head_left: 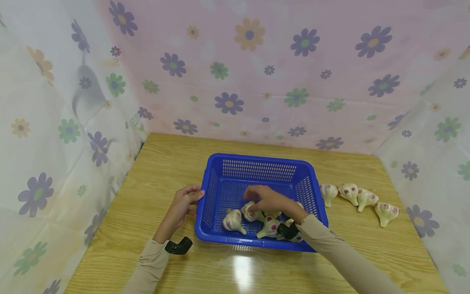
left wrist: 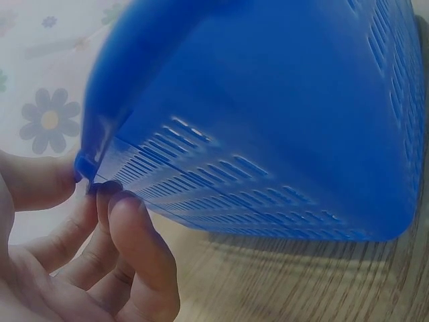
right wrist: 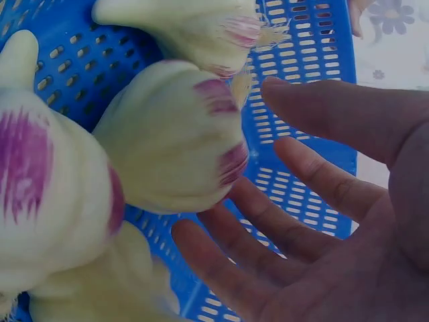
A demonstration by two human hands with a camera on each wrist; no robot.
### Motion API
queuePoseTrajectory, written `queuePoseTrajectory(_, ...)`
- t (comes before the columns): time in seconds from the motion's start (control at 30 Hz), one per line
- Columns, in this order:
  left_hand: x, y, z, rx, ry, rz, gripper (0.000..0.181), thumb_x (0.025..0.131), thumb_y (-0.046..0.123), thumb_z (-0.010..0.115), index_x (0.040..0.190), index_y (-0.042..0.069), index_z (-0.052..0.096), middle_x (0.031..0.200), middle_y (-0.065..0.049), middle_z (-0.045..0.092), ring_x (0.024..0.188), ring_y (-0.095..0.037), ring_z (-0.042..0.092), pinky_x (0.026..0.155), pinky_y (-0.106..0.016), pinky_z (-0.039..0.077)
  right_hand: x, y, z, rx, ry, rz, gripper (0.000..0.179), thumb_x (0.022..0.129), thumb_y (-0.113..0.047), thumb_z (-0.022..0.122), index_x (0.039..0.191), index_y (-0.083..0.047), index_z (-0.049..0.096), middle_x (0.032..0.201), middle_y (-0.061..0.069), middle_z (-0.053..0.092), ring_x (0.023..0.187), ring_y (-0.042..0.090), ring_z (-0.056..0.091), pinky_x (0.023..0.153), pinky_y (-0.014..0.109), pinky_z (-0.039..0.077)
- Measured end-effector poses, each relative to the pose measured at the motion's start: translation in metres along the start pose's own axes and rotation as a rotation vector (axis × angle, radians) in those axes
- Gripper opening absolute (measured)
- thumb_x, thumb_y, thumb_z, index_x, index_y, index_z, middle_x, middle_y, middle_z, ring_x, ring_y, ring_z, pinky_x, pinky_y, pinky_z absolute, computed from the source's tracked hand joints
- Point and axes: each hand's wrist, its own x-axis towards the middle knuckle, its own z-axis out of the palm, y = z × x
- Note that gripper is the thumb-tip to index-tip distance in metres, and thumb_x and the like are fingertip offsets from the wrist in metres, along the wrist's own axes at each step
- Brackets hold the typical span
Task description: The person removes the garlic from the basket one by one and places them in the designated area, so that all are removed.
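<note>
Garlic bulbs (head_left: 232,220), pale with purple patches, lie grouped inside blue basket (head_left: 257,158), along its near edge and toward its near right corner. Right hand and wrist cover part of the group; full count cannot be told. Right hand (head_left: 269,199) reaches in over them, fingers spread, thumb well apart, gripping nothing. Nearest bulb (right wrist: 174,141) sits right at its fingertips; contact cannot be told. Left hand (head_left: 180,206) pinches basket's left rim between thumb and curled fingers.

Basket stands on wooden table (head_left: 165,159), near the far edge, well apart from left and right edges. Four loose bulbs (head_left: 385,213) lie in a slanting row right of basket: leftmost just beside its right rim, rightmost near table's right edge.

Both arms in beige sleeves (head_left: 154,255); black curved piece (head_left: 178,246) at each wrist. Flower-printed cloth (head_left: 279,77) rises behind table's far edge, and along left and right edges.
</note>
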Motion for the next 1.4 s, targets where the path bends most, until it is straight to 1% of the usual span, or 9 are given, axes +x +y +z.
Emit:
queuePoseTrajectory(0.2,-0.0004,-0.0002,-0.0009,-0.009,0.0,0.001,0.025,0.091,0.017,0.061,0.109,-0.001,0.055,0.084,-0.008,0.063,0.067,-0.018,0.06,0.043,-0.029,0.047,0.0042,0.004,0.0032,0.002,-0.007,0.016,0.035,0.08,-0.008,0.074,0.112,-0.001,0.059,0.111,0.016,0.06,0.097,0.026,0.058,0.08,0.038,0.049)
queuePoseTrajectory(0.33,0.0003,-0.0009,-0.0009,-0.011,0.0,0.002,0.026,0.091,0.017,0.062,0.108,-0.001,0.056,0.084,-0.008,0.064,0.067,-0.019,0.06,0.043,-0.029,0.047,0.0052,0.0045,0.0039,0.005,-0.016,0.037,0.037,0.079,-0.009,0.075,0.112,-0.002,0.059,0.112,0.015,0.061,0.098,0.026,0.057,0.081,0.039,0.049)
queuePoseTrajectory(0.53,0.0008,-0.0007,-0.0005,-0.008,-0.009,0.001,0.03,0.091,0.018,0.062,0.111,-0.003,0.055,0.084,-0.007,0.064,0.068,-0.018,0.06,0.044,-0.028,0.047,0.0045,0.0052,0.0045,0.001,-0.032,0.049,0.042,0.077,-0.011,0.077,0.115,-0.003,0.059,0.113,0.013,0.061,0.097,0.024,0.057,0.081,0.038,0.048)
queuePoseTrajectory(0.7,0.0008,-0.0006,-0.0002,-0.009,-0.01,-0.006,0.029,0.092,0.018,0.061,0.113,-0.002,0.054,0.085,-0.006,0.064,0.068,-0.017,0.061,0.044,-0.029,0.047,0.0031,0.0052,0.0045,0.0,-0.043,0.052,0.046,0.077,-0.013,0.079,0.116,-0.003,0.058,0.113,0.011,0.06,0.099,0.026,0.056,0.082,0.04,0.048)
queuePoseTrajectory(0.9,0.0015,-0.0005,0.0001,-0.026,-0.005,-0.014,0.028,0.092,0.018,0.061,0.111,-0.002,0.055,0.083,-0.004,0.064,0.067,-0.017,0.061,0.043,-0.028,0.047,0.001,0.0046,0.0035,0.005,-0.043,0.041,0.046,0.076,-0.013,0.08,0.116,-0.003,0.058,0.115,0.013,0.059,0.103,0.029,0.056,0.086,0.043,0.047)
queuePoseTrajectory(1.03,0.002,0.0,0.0,-0.033,-0.006,-0.015,0.028,0.092,0.018,0.062,0.11,-0.002,0.055,0.082,-0.004,0.064,0.066,-0.017,0.06,0.043,-0.028,0.046,0.0008,0.0056,0.0037,0.01,-0.037,0.031,0.047,0.075,-0.014,0.08,0.115,-0.004,0.059,0.114,0.011,0.059,0.103,0.029,0.056,0.086,0.043,0.047)
queuePoseTrajectory(1.17,0.0015,0.0006,-0.0006,-0.023,-0.012,-0.011,0.029,0.092,0.019,0.062,0.11,-0.003,0.054,0.082,-0.004,0.064,0.066,-0.016,0.06,0.043,-0.029,0.046,0.001,0.0075,0.006,0.011,-0.061,0.034,0.048,0.074,-0.017,0.082,0.115,-0.006,0.059,0.112,0.005,0.059,0.102,0.027,0.057,0.084,0.041,0.047)
queuePoseTrajectory(1.3,0.0016,-0.0006,-0.0019,-0.012,-0.016,-0.008,0.03,0.092,0.019,0.061,0.112,-0.003,0.054,0.083,-0.004,0.064,0.066,-0.016,0.06,0.043,-0.03,0.047,0.0011,0.0097,0.0093,0.014,-0.088,0.024,0.043,0.074,-0.016,0.081,0.111,-0.01,0.059,0.112,0.001,0.057,0.106,0.026,0.055,0.084,0.038,0.047)
queuePoseTrajectory(1.4,0.0027,-0.0021,-0.0018,-0.009,-0.018,-0.009,0.031,0.092,0.019,0.062,0.111,-0.003,0.055,0.084,-0.005,0.064,0.067,-0.017,0.06,0.044,-0.03,0.047,0.0005,0.0105,0.0091,-0.003,-0.05,-0.002,0.037,0.075,-0.016,0.081,0.106,-0.013,0.06,0.111,0.001,0.057,0.107,0.027,0.056,0.082,0.037,0.048)
